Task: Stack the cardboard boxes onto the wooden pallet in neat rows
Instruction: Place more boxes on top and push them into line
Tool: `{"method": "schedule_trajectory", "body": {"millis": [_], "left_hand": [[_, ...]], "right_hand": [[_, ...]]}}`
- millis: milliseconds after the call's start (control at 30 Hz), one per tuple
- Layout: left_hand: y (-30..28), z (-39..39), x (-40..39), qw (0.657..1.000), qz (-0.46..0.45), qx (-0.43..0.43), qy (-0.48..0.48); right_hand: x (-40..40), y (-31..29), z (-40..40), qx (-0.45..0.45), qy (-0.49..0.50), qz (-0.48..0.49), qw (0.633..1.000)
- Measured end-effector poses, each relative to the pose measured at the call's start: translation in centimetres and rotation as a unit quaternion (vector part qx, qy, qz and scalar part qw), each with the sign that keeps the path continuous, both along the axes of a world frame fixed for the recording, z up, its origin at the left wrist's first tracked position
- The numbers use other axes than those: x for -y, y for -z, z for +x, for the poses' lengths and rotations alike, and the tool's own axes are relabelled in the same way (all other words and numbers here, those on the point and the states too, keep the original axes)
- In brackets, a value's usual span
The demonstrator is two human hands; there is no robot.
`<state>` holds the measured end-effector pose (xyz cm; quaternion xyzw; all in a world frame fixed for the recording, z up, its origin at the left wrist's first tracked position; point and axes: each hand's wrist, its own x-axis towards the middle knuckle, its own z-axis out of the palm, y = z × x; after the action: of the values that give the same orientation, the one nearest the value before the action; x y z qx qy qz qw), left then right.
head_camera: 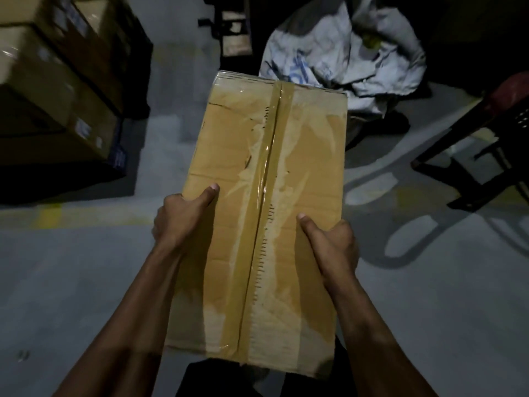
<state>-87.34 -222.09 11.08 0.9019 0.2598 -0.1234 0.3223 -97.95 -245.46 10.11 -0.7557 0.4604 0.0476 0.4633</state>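
left hand [179, 219] and right hand [333, 242] grip the taped cardboard box [266, 213] by its sides, thumbs on top; stacked boxes [57, 81] stand left of it, crumpled sack [357, 50] beyond.

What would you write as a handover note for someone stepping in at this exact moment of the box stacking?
Left hand: grips the left side of the taped cardboard box, thumb on top.
Right hand: grips its right side, thumb on top.
The box is carried in the air over the grey floor, long side pointing away.
Stacked boxes stand at upper left; whether a pallet lies under them cannot be told.
Done: this box is picked up.
Left: carry it to the stack and set it down in line with the row.
A crumpled sack and a dark chair lie ahead; probably steer left.
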Motion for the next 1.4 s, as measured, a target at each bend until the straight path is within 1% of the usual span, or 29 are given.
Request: {"method": "schedule_trajectory", "body": {"millis": [167, 333, 467, 600, 833, 1000, 1133, 1300, 1400], "left_hand": [[-6.1, -3.9, -8.4, 0.999, 0.001, 0.037, -0.024], [-9.8, -6.8, -15.7, 0.997, 0.007, 0.054, -0.046], [-12.3, -7.2, -20.0, 0.995, -0.01, 0.06, -0.073], [-14.1, -5.8, -22.9, 0.993, -0.016, 0.07, -0.091], [-14.6, 0.9, -26.0, 0.99, -0.023, 0.085, -0.114], [-14.1, 9.3, -27.3, 0.988, -0.023, 0.08, -0.132], [-14.6, 16.3, -28.4, 0.987, -0.01, 0.07, -0.144], [-15.3, 24.1, -30.1, 0.987, -0.05, 0.059, -0.141], [-15.6, 28.6, -30.8, 0.985, -0.068, 0.062, -0.148]], "right_hand": [[-8.1, -6.4, -2.5, 0.023, -0.037, -0.022, 0.999], [-14.3, -10.4, -3.6, 0.044, -0.08, -0.059, 0.994], [-18.2, -12.9, -2.9, 0.046, -0.1, -0.07, 0.991], [-21.1, -14.7, -0.7, 0.062, -0.115, -0.081, 0.988], [-24.2, -15.3, 7.6, 0.073, -0.133, -0.104, 0.983], [-25.8, -14.4, 16.7, 0.087, -0.144, -0.075, 0.983], [-26.9, -14.3, 24.4, 0.077, -0.163, -0.085, 0.98], [-28.4, -15.4, 32.3, 0.091, -0.164, -0.101, 0.977], [-29.2, -15.9, 36.6, 0.081, -0.161, -0.11, 0.977]]}}
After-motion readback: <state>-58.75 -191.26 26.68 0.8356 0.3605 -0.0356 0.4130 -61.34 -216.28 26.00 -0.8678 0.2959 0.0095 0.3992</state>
